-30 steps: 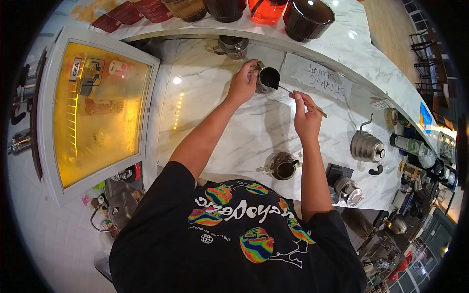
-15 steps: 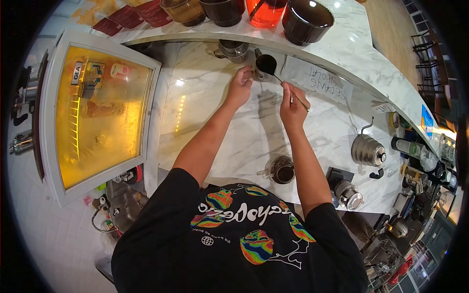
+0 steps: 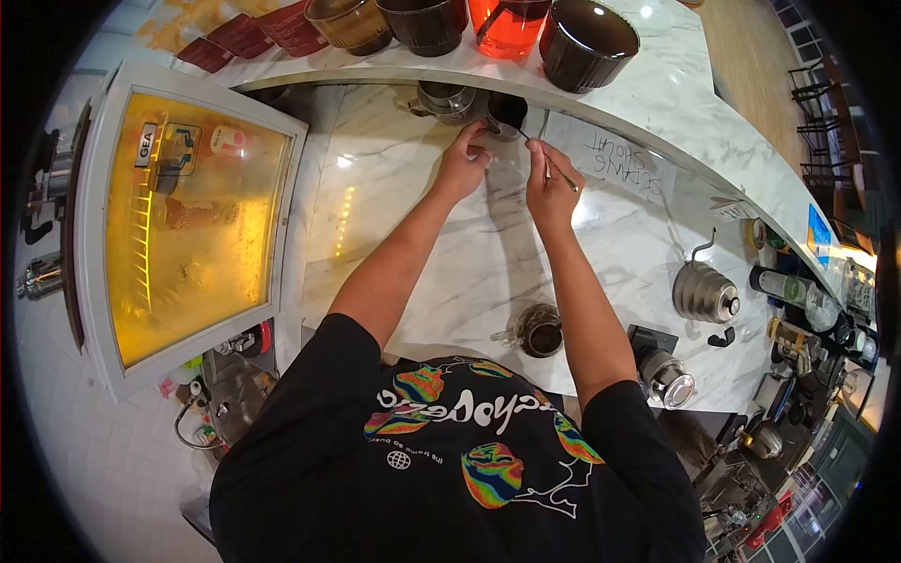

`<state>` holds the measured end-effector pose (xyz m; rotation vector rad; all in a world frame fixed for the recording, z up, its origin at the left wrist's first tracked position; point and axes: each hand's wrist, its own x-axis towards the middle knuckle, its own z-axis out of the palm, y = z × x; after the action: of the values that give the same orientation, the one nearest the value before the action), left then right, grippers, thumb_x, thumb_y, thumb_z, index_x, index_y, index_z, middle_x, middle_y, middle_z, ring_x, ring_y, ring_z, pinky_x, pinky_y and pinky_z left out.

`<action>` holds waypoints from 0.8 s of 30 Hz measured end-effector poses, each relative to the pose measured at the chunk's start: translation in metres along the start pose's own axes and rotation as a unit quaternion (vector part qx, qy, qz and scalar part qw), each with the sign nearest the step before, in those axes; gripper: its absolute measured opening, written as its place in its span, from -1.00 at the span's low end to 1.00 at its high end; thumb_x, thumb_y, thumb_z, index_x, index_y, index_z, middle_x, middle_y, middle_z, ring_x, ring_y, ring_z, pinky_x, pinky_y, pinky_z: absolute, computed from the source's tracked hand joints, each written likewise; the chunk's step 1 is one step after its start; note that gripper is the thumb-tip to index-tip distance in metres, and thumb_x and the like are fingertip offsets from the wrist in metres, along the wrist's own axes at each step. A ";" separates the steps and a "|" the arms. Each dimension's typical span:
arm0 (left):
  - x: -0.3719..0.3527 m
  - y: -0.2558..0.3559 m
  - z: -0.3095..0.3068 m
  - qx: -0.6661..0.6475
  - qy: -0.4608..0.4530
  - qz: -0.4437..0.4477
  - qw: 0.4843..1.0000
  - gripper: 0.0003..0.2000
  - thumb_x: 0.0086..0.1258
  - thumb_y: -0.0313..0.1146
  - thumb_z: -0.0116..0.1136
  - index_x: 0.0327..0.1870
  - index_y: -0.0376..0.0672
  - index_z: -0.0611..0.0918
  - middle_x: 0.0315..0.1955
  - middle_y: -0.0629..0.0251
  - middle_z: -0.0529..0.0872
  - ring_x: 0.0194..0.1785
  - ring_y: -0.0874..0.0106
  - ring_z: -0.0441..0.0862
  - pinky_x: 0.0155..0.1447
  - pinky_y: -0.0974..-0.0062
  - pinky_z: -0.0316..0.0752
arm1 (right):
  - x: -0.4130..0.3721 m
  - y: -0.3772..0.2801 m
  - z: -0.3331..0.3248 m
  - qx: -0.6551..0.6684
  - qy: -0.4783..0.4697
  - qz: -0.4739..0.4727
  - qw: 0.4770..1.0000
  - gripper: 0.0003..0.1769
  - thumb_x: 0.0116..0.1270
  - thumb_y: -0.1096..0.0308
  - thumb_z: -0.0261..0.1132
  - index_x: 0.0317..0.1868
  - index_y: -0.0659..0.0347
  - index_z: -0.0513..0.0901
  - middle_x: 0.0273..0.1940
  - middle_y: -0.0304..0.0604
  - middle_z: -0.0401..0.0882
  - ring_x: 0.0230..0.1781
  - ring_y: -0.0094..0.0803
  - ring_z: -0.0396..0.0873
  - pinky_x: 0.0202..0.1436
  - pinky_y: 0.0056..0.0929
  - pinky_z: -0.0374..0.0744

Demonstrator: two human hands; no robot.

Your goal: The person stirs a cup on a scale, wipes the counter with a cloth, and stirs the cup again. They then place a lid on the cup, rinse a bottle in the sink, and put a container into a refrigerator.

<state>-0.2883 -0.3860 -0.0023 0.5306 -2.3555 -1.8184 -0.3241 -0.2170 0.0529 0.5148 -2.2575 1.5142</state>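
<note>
My left hand (image 3: 462, 164) is at the side of a small clear cup of dark liquid (image 3: 508, 111), its curled fingertips against the glass near the counter's back ledge. My right hand (image 3: 553, 183) pinches a thin metal spoon (image 3: 563, 173), whose lower end reaches the cup; the tip is hidden in the dark liquid. Close by on the left stands a glass server (image 3: 447, 101) with a handle, partly under the ledge. A second glass server (image 3: 541, 334) with dark contents stands near my body.
Dark bowls (image 3: 589, 42) and a red drink (image 3: 505, 28) line the raised ledge. A handwritten paper (image 3: 610, 158) lies right of the cup. A gooseneck kettle (image 3: 704, 293) and a metal-topped glass vessel (image 3: 668, 378) stand at right. An open yellow-lit glass door (image 3: 197, 230) is on the left.
Both hands have shifted slightly away from my body, toward the ledge. The cup sits a little further back, and the spoon has moved with my right hand, up and left.
</note>
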 end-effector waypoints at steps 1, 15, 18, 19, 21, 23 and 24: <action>0.001 -0.001 0.000 -0.006 0.003 -0.003 1.000 -0.39 0.49 -0.58 0.21 0.57 -0.09 0.41 0.36 0.21 0.65 0.11 0.37 0.70 0.31 0.36 0.58 | 0.001 -0.002 0.001 0.012 -0.004 0.017 1.000 -0.87 0.50 0.38 0.43 -0.15 0.26 0.83 -0.22 -0.07 0.84 -0.20 -0.15 0.78 -0.10 -0.30 0.69; 0.021 -0.005 -0.009 -0.023 -0.021 -0.031 0.999 -0.40 0.50 -0.61 0.10 0.58 -0.11 0.43 0.37 0.22 0.65 0.17 0.38 0.65 0.36 0.41 0.53 | 0.003 -0.014 -0.004 0.032 -0.005 0.124 0.992 -0.67 0.64 0.22 0.29 -0.11 0.33 0.84 -0.21 -0.07 0.86 -0.21 -0.27 0.82 -0.07 -0.37 0.69; 0.025 -0.006 -0.014 -0.042 -0.039 -0.039 0.998 -0.40 0.49 -0.62 0.10 0.58 -0.10 0.44 0.38 0.24 0.64 0.20 0.40 0.63 0.37 0.42 0.52 | 0.001 -0.017 -0.003 0.021 -0.005 0.120 0.993 -0.67 0.64 0.22 0.30 -0.09 0.34 0.83 -0.14 -0.03 0.87 -0.15 -0.24 0.84 -0.01 -0.36 0.70; 0.026 -0.005 -0.015 -0.035 -0.035 -0.034 0.998 -0.41 0.48 -0.61 0.10 0.56 -0.10 0.46 0.36 0.23 0.66 0.17 0.38 0.66 0.35 0.41 0.54 | -0.001 -0.015 -0.001 0.032 -0.004 0.123 0.992 -0.68 0.64 0.22 0.30 -0.08 0.34 0.83 -0.11 -0.02 0.87 -0.12 -0.22 0.84 0.01 -0.36 0.70; 0.025 -0.004 -0.016 -0.021 -0.028 -0.024 0.999 -0.43 0.47 -0.61 0.10 0.53 -0.08 0.50 0.32 0.22 0.70 0.11 0.34 0.72 0.30 0.39 0.59 | -0.003 -0.016 0.000 0.035 -0.005 0.123 0.992 -0.68 0.63 0.23 0.30 -0.07 0.34 0.82 -0.06 0.01 0.86 -0.08 -0.19 0.85 0.03 -0.35 0.71; 0.025 -0.003 -0.016 -0.017 -0.033 -0.036 0.999 -0.43 0.48 -0.59 0.09 0.54 -0.07 0.49 0.32 0.20 0.69 0.13 0.33 0.72 0.31 0.38 0.58 | -0.007 -0.022 0.000 0.019 -0.009 0.115 0.993 -0.69 0.63 0.23 0.31 -0.07 0.34 0.82 -0.03 0.03 0.86 -0.07 -0.15 0.85 0.04 -0.33 0.72; 0.026 -0.005 -0.016 -0.015 -0.036 -0.041 0.998 -0.42 0.48 -0.59 0.09 0.54 -0.07 0.48 0.32 0.19 0.69 0.14 0.32 0.72 0.32 0.38 0.58 | -0.009 -0.024 0.000 0.026 -0.007 0.107 0.994 -0.72 0.61 0.25 0.33 -0.04 0.34 0.81 -0.08 0.04 0.86 -0.09 -0.12 0.85 0.04 -0.32 0.72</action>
<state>-0.3071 -0.4106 -0.0062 0.5773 -2.3817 -1.9361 -0.3047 -0.2250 0.0671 0.3068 -2.3523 1.6788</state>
